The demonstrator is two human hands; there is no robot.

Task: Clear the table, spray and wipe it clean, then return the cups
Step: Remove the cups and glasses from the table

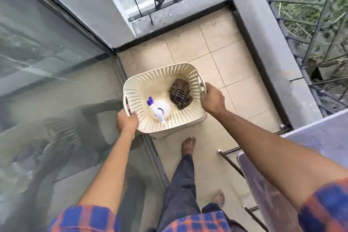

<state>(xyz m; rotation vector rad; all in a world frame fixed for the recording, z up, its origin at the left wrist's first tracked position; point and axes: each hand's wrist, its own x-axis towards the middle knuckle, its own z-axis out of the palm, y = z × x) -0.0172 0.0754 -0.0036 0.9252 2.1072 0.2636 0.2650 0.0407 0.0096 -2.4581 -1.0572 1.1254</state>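
Observation:
A cream slotted plastic basket [150, 78] is held low over the tiled balcony floor. My left hand [127, 121] grips its near-left handle and my right hand [212, 99] grips its right handle. Inside lie a white spray bottle [162, 108] with a blue and white trigger head and a folded dark checked cloth [179, 93]. No cups show in this view.
A glass sliding door [47, 81] runs along the left. A grey parapet with a metal railing [273, 39] bounds the far and right sides. A grey table edge [320, 133] and a folding stand [263, 194] sit at the right. My bare feet stand on the beige tiles [226, 49].

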